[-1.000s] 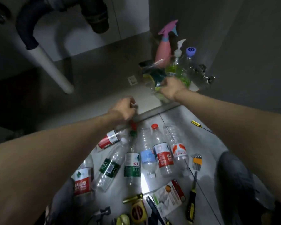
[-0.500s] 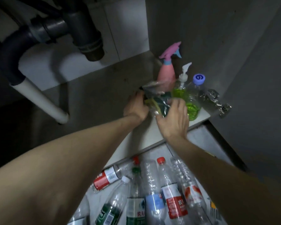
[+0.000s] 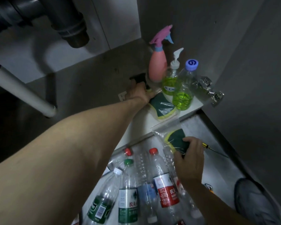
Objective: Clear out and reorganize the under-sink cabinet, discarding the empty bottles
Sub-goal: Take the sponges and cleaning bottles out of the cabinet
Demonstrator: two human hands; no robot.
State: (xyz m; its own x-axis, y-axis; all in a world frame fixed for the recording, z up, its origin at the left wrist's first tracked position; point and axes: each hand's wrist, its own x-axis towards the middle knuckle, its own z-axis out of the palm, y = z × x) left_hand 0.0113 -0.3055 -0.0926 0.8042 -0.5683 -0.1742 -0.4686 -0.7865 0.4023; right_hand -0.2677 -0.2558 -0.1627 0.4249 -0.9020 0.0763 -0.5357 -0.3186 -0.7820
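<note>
Left hand (image 3: 139, 91) reaches into the under-sink cabinet, at the front right part of the cabinet floor (image 3: 91, 88). Its fingers are curled around something dark at the back edge of a bagged sponge (image 3: 162, 106); exactly what they grip cannot be told, too dark. That bagged sponge, green and yellow in clear plastic, lies flat on the white ledge (image 3: 194, 105) at the cabinet front.

Right hand (image 3: 189, 157) is outside the cabinet, over the floor, fingers clamped on a second bagged sponge (image 3: 174, 139), thumb on top of the green side, the bag's plastic sticking up toward the ledge.

Standing on the ledge in the right corner: pink spray bottle (image 3: 157, 65) at the back, pump bottle (image 3: 170, 82) with green liquid just in front of it, clear bottle with blue cap (image 3: 184, 90) holding green liquid beside the pump, touching or nearly so. Metal hinge (image 3: 213, 93) on the cabinet wall just right of them.

Empty plastic bottles (image 3: 141, 184) lie side by side on the tiled floor (image 3: 217, 168) in front of the cabinet, red, green and white caps pointing toward the cabinet, partly under both forearms. Yellow-handled screwdriver (image 3: 208, 147) lies on the floor just right of the right hand.

Dark drain pipe (image 3: 68, 25) hangs top left, white pipe (image 3: 23, 91) slants down to the cabinet floor.
</note>
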